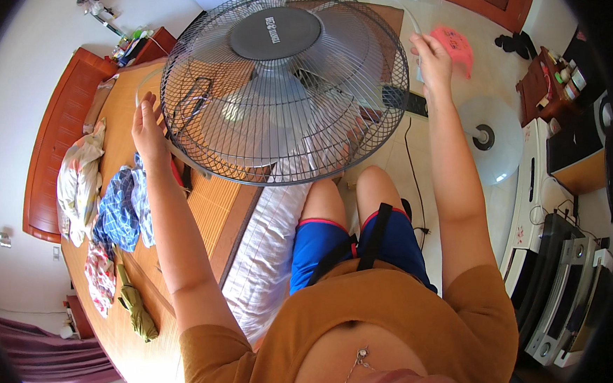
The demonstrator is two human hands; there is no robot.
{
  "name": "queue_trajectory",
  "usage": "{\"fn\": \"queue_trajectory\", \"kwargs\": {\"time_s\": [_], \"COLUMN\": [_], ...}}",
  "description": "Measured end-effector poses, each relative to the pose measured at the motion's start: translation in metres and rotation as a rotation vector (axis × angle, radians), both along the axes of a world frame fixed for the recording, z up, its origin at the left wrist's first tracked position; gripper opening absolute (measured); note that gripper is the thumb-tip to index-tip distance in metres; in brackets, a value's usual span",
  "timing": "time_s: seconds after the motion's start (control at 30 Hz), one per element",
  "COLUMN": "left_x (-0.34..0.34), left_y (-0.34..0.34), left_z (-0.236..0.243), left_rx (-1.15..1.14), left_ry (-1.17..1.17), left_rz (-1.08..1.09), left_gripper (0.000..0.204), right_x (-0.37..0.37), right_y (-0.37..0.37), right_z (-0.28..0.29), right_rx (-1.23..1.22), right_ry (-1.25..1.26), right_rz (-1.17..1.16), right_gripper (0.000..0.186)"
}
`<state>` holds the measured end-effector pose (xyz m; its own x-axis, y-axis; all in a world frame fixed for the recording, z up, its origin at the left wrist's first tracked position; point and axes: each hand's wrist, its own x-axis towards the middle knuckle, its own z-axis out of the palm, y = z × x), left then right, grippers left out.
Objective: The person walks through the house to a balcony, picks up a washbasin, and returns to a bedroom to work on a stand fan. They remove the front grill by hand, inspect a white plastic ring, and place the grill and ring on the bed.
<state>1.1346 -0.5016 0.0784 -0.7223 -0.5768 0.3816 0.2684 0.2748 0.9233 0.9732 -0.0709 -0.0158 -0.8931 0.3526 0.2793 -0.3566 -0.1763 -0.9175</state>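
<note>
A dark wire fan grille (pixel 296 143) with a grey round centre cap (pixel 276 33) is in front of me, above my knees. Pale fan blades show blurrily through its wires. A thin, pale, see-through ring (pixel 413 20) curves around the outside of the grille. My right hand (pixel 433 64) pinches this ring at the grille's right side. On the left side, my left hand (pixel 150 134) is closed with fingertips and thumb on the ring, beside the wires. Part of the ring is hidden behind the grille.
Left is a bed with a mat (pixel 156 264), piled clothes (pixel 81 181) and a folded green umbrella (pixel 136 304). On the floor at right are a pale round disc with a dark hub (pixel 501 158) and a pink bag (pixel 454 52). A cord (pixel 410 164) trails near my legs. Electronics (pixel 561 288) stand right.
</note>
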Motion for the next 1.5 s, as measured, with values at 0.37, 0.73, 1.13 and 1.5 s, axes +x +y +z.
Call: {"fn": "queue_trajectory", "kwargs": {"time_s": [0.37, 0.73, 1.13, 1.5], "left_x": [0.009, 0.049, 0.046, 0.06], "left_y": [-0.034, -0.051, -0.064, -0.051], "left_z": [0.024, 0.053, 0.047, 0.018], "left_rx": [-0.499, 0.029, 0.006, 0.057], "left_ry": [0.236, 0.146, -0.257, -0.276], "left_rz": [0.221, -0.125, -0.083, -0.076], "left_gripper": [0.039, 0.053, 0.037, 0.036], "right_x": [-0.027, -0.012, -0.035, -0.02], "right_y": [0.022, 0.045, 0.043, 0.042], "right_z": [0.031, 0.068, 0.058, 0.009], "right_rx": [0.002, 0.158, 0.46, 0.379], "right_ry": [0.266, -0.027, -0.119, -0.294], "right_rz": [-0.065, 0.24, 0.169, 0.267], "right_gripper": [0.025, 0.039, 0.031, 0.031]}}
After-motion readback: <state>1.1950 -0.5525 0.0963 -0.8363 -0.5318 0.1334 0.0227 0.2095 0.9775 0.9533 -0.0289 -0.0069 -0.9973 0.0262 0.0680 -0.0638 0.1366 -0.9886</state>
